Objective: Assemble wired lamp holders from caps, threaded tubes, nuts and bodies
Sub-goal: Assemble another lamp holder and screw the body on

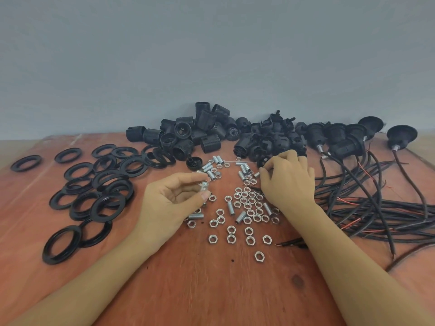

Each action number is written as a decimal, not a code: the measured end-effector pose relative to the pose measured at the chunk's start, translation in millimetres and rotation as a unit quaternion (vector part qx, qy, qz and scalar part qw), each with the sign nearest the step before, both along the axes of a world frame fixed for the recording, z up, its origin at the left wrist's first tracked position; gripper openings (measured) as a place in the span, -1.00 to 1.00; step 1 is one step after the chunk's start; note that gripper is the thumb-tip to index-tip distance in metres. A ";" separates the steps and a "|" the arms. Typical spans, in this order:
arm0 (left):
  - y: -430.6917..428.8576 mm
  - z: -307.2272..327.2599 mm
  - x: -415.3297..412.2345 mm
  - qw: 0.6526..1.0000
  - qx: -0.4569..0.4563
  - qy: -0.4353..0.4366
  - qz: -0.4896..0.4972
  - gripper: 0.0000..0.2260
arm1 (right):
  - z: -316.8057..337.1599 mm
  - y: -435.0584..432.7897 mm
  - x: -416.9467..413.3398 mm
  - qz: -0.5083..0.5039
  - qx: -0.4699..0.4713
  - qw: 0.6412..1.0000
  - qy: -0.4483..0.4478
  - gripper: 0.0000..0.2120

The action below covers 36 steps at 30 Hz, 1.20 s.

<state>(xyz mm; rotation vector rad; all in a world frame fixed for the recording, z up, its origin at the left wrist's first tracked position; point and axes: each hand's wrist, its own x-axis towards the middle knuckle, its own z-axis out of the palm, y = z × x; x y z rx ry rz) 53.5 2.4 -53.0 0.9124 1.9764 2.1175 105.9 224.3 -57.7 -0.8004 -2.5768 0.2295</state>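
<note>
Centrally, left grip [174, 198] pinching threaded tube [204, 186], right grip [288, 180] curled over nuts [247, 201], hold unclear, open table [200, 290] nearer

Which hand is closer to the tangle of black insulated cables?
Right. The right hand sits just left of the tangle of black insulated cables; the left hand is beyond the scattered silver hex nuts, pinching a silver threaded metal tube.

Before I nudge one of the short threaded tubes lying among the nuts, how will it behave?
The threaded tube is a round cylinder lying on its side, so it will probably roll across the flat table. It looks like rigid metal, likely stiff. Neighbouring nuts lie flat and may stop it.
</note>
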 end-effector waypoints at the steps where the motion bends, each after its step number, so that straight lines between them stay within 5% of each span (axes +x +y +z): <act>1: -0.2 -0.2 0.2 1.000 -0.004 0.001 -0.003 -0.72 | 0.0 -0.2 -0.3 0.008 -0.009 1.000 0.002 -0.75; 7: 0.2 0.9 2.4 0.998 -0.041 0.039 0.003 -0.79 | -0.5 -2.1 0.1 0.028 -0.002 0.999 0.016 -0.76; 11: -0.2 1.8 2.7 0.999 -0.039 0.029 0.003 -0.76 | 7.2 -3.4 8.1 0.055 -0.085 0.987 0.127 -0.81; 17: -0.7 0.7 1.2 0.999 -0.026 0.024 0.010 -0.76 | 21.8 -32.7 25.4 0.210 -0.400 0.856 0.250 -0.82; 21: -0.5 1.0 2.1 0.998 -0.042 0.038 -0.006 -0.77 | 24.2 -46.4 26.6 0.275 -0.451 0.825 0.200 -0.84; 29: -2.1 -1.2 1.9 0.994 -0.088 0.062 0.005 -0.78 | 8.2 -36.2 23.7 0.178 -0.196 0.945 0.190 -0.95; 31: -1.8 -0.8 1.7 0.995 -0.078 0.062 0.012 -0.81 | 4.8 -31.6 23.1 0.154 -0.108 0.972 0.143 -0.80; 36: 0.0 -1.1 2.7 0.998 -0.051 0.034 0.008 -0.86 | 4.1 -24.7 19.4 0.139 -0.032 0.985 0.094 -0.69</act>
